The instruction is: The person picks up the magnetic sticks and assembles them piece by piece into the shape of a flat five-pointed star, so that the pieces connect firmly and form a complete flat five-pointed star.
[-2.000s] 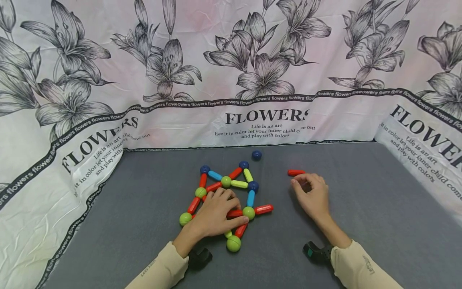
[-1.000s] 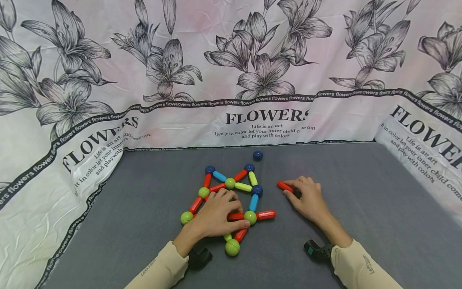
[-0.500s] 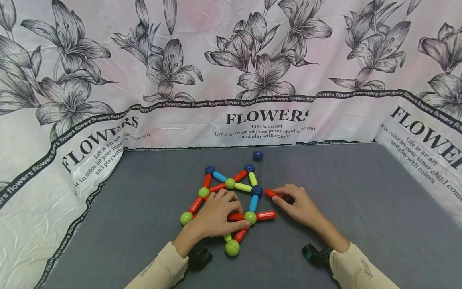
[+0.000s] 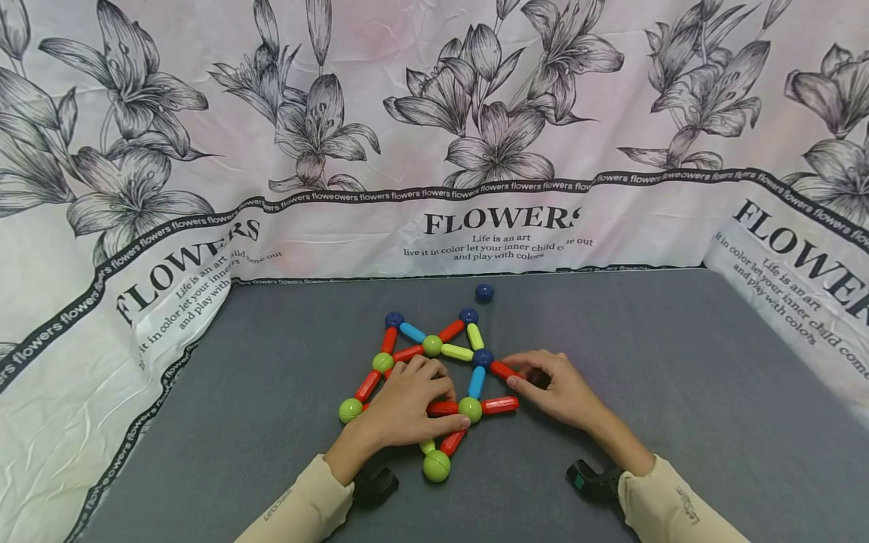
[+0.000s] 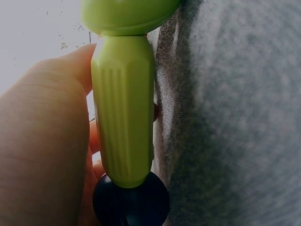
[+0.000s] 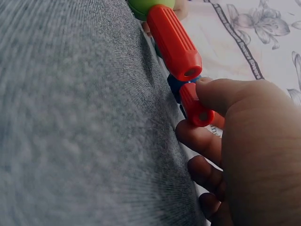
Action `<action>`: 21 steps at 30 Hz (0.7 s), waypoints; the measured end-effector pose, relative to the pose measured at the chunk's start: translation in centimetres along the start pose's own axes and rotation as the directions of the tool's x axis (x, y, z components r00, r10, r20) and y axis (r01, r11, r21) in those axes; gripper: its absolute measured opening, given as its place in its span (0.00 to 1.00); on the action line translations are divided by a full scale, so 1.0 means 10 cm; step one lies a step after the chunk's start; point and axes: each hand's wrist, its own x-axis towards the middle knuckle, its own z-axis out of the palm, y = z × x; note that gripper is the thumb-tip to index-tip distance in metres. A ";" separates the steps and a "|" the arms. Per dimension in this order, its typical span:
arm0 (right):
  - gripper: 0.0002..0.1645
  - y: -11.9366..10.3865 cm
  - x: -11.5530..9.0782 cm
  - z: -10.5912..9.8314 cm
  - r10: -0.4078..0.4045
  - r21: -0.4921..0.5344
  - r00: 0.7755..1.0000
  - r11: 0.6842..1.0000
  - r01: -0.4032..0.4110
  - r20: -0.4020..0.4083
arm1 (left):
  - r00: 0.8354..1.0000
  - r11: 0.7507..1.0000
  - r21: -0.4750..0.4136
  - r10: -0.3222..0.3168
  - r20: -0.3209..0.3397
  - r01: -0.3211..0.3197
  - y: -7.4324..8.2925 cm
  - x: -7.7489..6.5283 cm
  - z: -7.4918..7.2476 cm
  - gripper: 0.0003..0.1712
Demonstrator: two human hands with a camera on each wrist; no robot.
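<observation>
A flat frame of magnetic rods and balls, with a blue rod on its right side, lies on the grey cloth. My left hand holds it from above, fingers bent over the middle and thumb at a green ball. A yellow-green rod and a dark ball show close up in the left wrist view. Between thumb and fingers, my right hand pinches a red magnetic rod. Its far end meets a navy ball on the frame's right side.
Another red rod juts right from the green ball, just in front of the pinched one. A loose navy ball sits behind the frame. The grey cloth ends at a flower-print sheet at the back.
My right hand picked up the red rod from the cloth at the right and carried it left to the navy ball. The frame shifted slightly rightward; the left hand stayed on it.
</observation>
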 end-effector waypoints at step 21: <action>0.50 -0.06 -0.01 -0.03 0.013 -0.072 0.987 0.997 -0.001 0.160 | 1.000 1.000 -0.027 -0.003 0.011 0.003 0.00 0.00 0.00 0.20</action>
